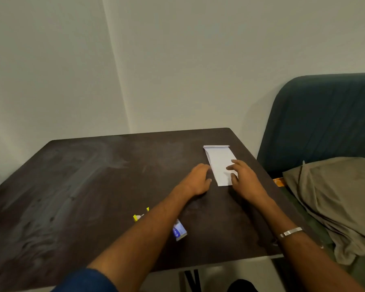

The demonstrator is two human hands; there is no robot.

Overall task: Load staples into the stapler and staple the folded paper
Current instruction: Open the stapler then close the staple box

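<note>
A folded white paper [218,161] lies flat on the dark table [82,186] near its far right corner. My right hand [243,178] rests on the paper's near right part, fingers spread on it. My left hand [196,179] lies on the table just left of the paper, its fingertips at the paper's left edge, holding nothing. Under my left forearm, near the table's middle front, a small blue and white staple box [180,230] shows, along with yellow bits [137,217] of something mostly hidden by the arm.
A dark teal sofa [325,119] stands to the right of the table with an olive cloth [335,197] heaped on its seat. A plain wall rises behind the table. A metal bracelet [291,232] sits on my right wrist.
</note>
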